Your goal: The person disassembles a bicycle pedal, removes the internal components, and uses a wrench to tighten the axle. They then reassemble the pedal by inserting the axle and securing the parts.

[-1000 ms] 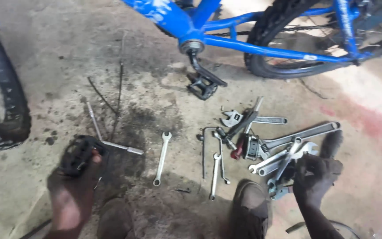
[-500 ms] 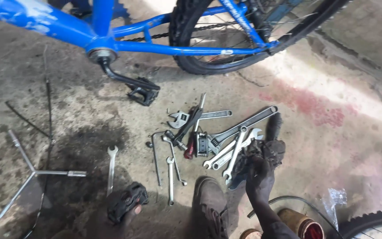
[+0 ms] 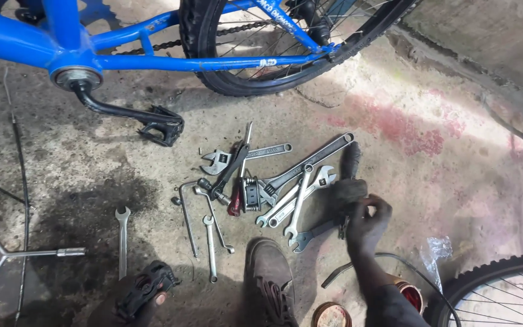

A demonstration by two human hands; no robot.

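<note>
My left hand (image 3: 113, 310) is at the bottom edge, shut on a black bicycle pedal (image 3: 146, 289). My right hand (image 3: 367, 219) rests at the right edge of a pile of wrenches (image 3: 286, 191) on the concrete floor. Its fingers are closed on the end of a dark flat wrench (image 3: 313, 233), beside a black grimy handle (image 3: 350, 175). The pile holds several silver adjustable and open-ended wrenches, a red-handled screwdriver (image 3: 236, 203) and a folding key set (image 3: 250, 192).
A blue bicycle frame (image 3: 213, 62) with its crank and pedal (image 3: 161, 127) and rear tyre (image 3: 286, 85) spans the top. A three-armed socket wrench (image 3: 7, 254) and a lone spanner (image 3: 122, 239) lie left. My shoe (image 3: 267, 272), two tins (image 3: 331, 315) and another wheel (image 3: 497, 281) are below.
The view has swung right and closer. My left hand has drawn the pedal down to the bottom edge. My right hand stays at the pile's right side, fingers curled tighter.
</note>
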